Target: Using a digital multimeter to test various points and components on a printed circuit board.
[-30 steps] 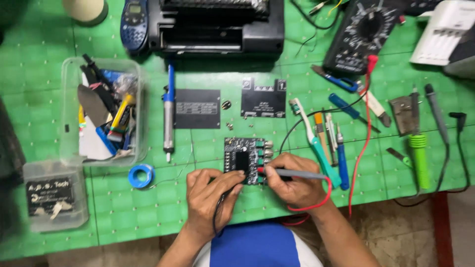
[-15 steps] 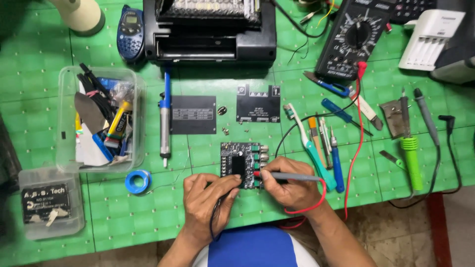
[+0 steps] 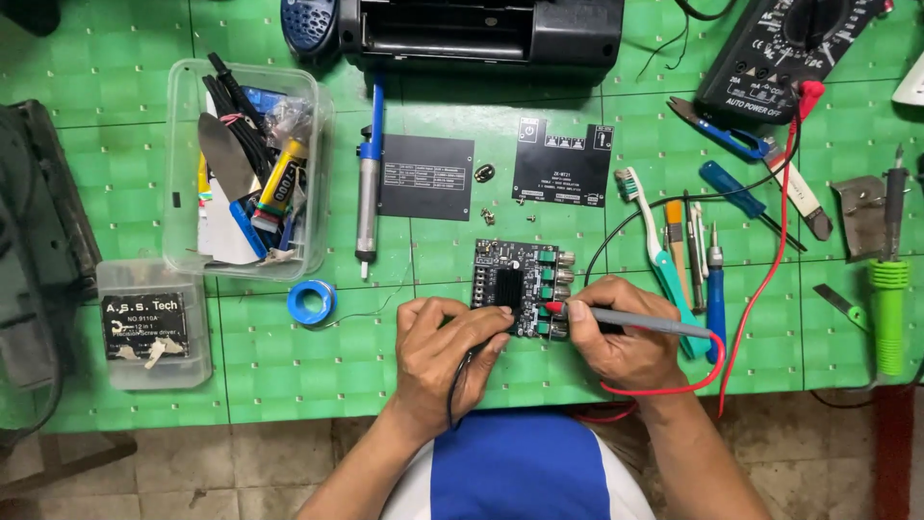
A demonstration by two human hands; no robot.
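Observation:
A small black circuit board (image 3: 515, 279) with green knobs along its right side lies on the green table mat. My right hand (image 3: 621, 337) holds a grey probe (image 3: 645, 321) with a red tip; the tip touches the board's right edge. A red lead (image 3: 760, 289) runs from the probe up to a black multimeter (image 3: 770, 53). My left hand (image 3: 443, 351) rests at the board's lower left corner and grips a black lead (image 3: 460, 380), whose tip is hidden under the fingers.
Two black plates (image 3: 428, 176) (image 3: 563, 161) lie behind the board. A desoldering pump (image 3: 368, 183), blue solder roll (image 3: 311, 302), clear tool tub (image 3: 245, 169) and screwdriver box (image 3: 149, 323) sit left. Toothbrush (image 3: 654, 241), screwdrivers, cutters (image 3: 722, 135) and green soldering iron (image 3: 887, 289) lie right.
The view has moved closer and shifted down. Both hands stay at the board, the red-tipped probe still on its right edge.

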